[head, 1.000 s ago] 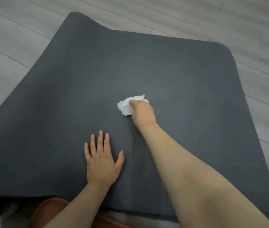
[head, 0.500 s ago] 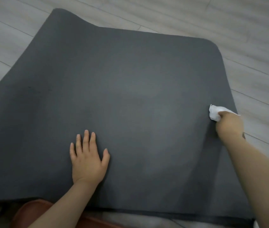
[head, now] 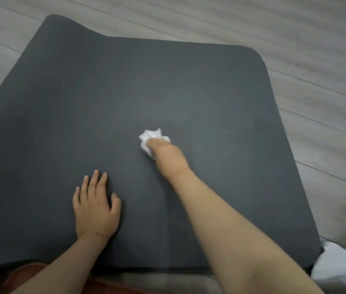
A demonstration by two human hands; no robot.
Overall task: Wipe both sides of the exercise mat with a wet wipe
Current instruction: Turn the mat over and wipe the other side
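A dark grey exercise mat (head: 210,85) lies spread on the floor and fills most of the view; its far left corner curls up slightly. My right hand (head: 168,153) grips a crumpled white wet wipe (head: 150,137) and holds it down on the middle of the mat. My left hand (head: 95,204) rests flat on the mat nearer to me, fingers straight and spread a little, palm down.
Pale grey wood-plank floor (head: 295,39) surrounds the mat at the back and right. A reddish-brown surface (head: 28,274) shows under the mat's near edge at the bottom left. White fabric (head: 341,270) lies at the bottom right corner.
My right hand swept the wipe from the middle out to the mat's right edge, then back to the middle. My left hand stayed flat on the mat.
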